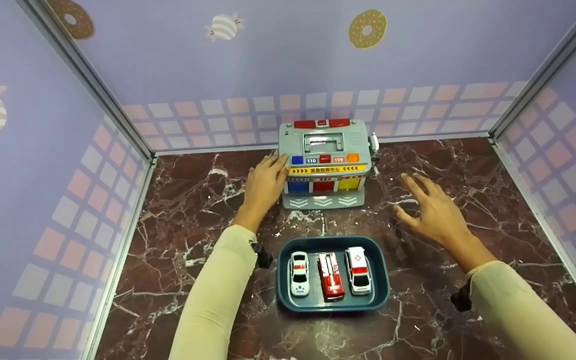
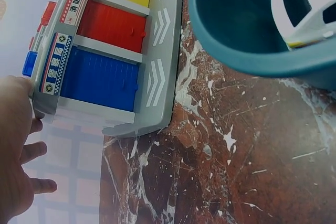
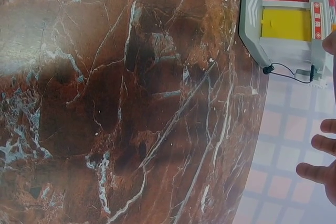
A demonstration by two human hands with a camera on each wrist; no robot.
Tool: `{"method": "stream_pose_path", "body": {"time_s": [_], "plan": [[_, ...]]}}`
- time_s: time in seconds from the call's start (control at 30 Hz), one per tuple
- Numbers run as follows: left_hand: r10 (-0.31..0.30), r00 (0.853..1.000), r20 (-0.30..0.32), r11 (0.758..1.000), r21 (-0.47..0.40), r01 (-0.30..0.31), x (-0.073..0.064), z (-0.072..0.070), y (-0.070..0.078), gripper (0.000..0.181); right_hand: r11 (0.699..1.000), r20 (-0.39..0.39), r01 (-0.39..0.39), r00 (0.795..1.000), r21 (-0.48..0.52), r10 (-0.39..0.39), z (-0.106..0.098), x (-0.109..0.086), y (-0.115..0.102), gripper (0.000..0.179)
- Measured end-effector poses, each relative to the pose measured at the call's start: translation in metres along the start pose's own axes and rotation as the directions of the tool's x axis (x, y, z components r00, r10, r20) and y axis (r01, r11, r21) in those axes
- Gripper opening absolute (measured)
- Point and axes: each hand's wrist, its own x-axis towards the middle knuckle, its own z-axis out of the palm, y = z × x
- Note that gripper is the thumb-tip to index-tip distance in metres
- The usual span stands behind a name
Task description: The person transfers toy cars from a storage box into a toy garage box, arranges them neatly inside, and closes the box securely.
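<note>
A grey toy emergency station (image 1: pixel 323 145) with a carrying handle on its roof stands near the back wall. Its blue door (image 2: pixel 100 78), red door (image 2: pixel 112 26) and yellow door (image 1: pixel 348 184) are all down. My left hand (image 1: pixel 266 184) rests against the station's left side, thumb at its front corner and fingers extended. To the right of the station, my right hand (image 1: pixel 433 210) is held apart from it with fingers spread, holding nothing. In front sits a dark teal tray (image 1: pixel 383 295) with a white police car (image 1: pixel 299 274), a red fire truck (image 1: pixel 330 276) and a white ambulance (image 1: pixel 358 270) side by side.
The surface is a dark red marbled tabletop (image 1: pixel 193 280). Purple printed panels form a back wall (image 1: pixel 293 60) and two side walls. A small white part on a black cord (image 1: pixel 374 145) hangs on the station's right side.
</note>
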Motion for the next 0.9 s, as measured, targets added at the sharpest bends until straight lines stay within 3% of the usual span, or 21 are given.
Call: {"method": "stream_pose_path", "body": {"time_s": [0.23,0.9], "plan": [[0.052,0.996,-0.069,0.997,-0.051,-0.055,0.005,0.001,0.0,0.043,1.0,0.021,-0.009,1.0,0.026,0.008,-0.001,0.004,-0.003,0.082],[-0.033,0.999,-0.03,0.992,-0.123,0.029,0.007,0.001,0.001,0.043,0.997,0.035,0.034,0.999,0.071,-0.037,0.003,0.023,-0.011,0.077]]}}
